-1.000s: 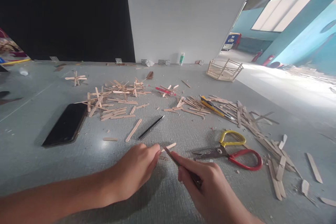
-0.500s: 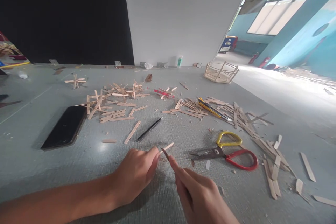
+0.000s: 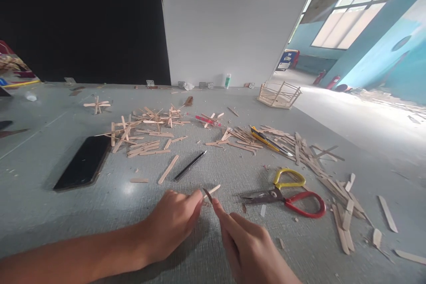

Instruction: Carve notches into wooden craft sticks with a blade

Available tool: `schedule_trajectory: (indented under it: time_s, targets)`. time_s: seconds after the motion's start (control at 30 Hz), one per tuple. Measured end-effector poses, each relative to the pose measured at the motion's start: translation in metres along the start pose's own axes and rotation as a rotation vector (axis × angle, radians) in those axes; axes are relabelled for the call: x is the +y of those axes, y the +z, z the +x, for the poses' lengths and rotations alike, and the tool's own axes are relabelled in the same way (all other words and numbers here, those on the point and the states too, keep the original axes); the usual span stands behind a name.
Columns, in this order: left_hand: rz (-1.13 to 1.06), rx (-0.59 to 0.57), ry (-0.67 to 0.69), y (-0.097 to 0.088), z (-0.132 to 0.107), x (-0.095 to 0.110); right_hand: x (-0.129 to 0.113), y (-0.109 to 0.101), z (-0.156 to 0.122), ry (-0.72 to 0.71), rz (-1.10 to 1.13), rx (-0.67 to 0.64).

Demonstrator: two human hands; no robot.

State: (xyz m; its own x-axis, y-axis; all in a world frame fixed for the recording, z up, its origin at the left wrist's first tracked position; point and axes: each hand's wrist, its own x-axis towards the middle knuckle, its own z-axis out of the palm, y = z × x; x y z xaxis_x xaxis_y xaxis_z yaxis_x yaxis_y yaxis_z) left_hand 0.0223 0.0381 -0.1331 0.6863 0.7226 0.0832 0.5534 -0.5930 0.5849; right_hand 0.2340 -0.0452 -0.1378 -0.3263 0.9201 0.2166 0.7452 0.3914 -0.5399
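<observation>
My left hand is closed, its fingertips pinning a short wooden stick flat on the grey surface. My right hand is closed around a thin knife whose dark blade pokes out past my forefinger and touches the stick near my left fingertips. The knife's handle is hidden in my fist. Both hands meet low in the middle of the view.
Scissors with one yellow and one red loop lie just right of my hands. A black pen, a black phone, a yellow utility knife, heaps of wooden sticks and a stick-built frame lie farther off.
My right hand has drawn back toward me and the blade tip has shifted slightly left along the stick. The left hand has stayed on the stick.
</observation>
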Motion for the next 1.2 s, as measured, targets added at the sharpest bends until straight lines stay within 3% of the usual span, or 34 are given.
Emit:
schedule_trajectory:
  time_s: [0.33,0.63,0.87,1.07,1.2]
  targets:
    - [0.025,0.035,-0.029,0.001,0.001,-0.002,0.002,0.003,-0.008,-0.017,-0.045,0.011]
    - [0.038,0.015,0.008,0.002,0.003,-0.003,-0.008,-0.007,0.012,0.026,0.113,0.027]
    - [0.036,0.003,0.038,0.0,0.001,-0.001,0.001,0.003,-0.009,-0.004,-0.071,-0.01]
    - [0.028,-0.035,0.131,-0.002,0.003,-0.005,0.004,0.0,-0.002,-0.027,-0.057,-0.037]
    - [0.043,-0.002,0.113,0.0,0.003,-0.005,0.007,0.003,-0.008,-0.037,-0.11,-0.056]
